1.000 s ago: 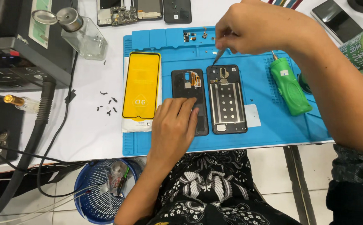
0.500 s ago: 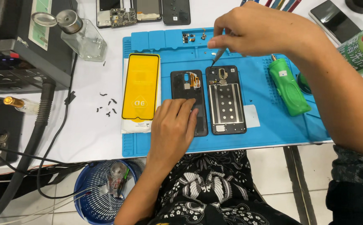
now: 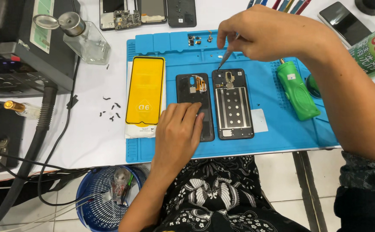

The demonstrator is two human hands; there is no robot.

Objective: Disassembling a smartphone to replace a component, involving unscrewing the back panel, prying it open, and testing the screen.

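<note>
Left hand [image 3: 176, 135] hides back cover's [image 3: 192, 92] lower half (probably).

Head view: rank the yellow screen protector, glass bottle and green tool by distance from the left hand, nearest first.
From the left hand, which rests on the black back cover:
1. Yellow screen protector, just to its left on the blue mat.
2. Green tool, off to the right on the mat.
3. Glass bottle, far upper left, off the mat.
</note>
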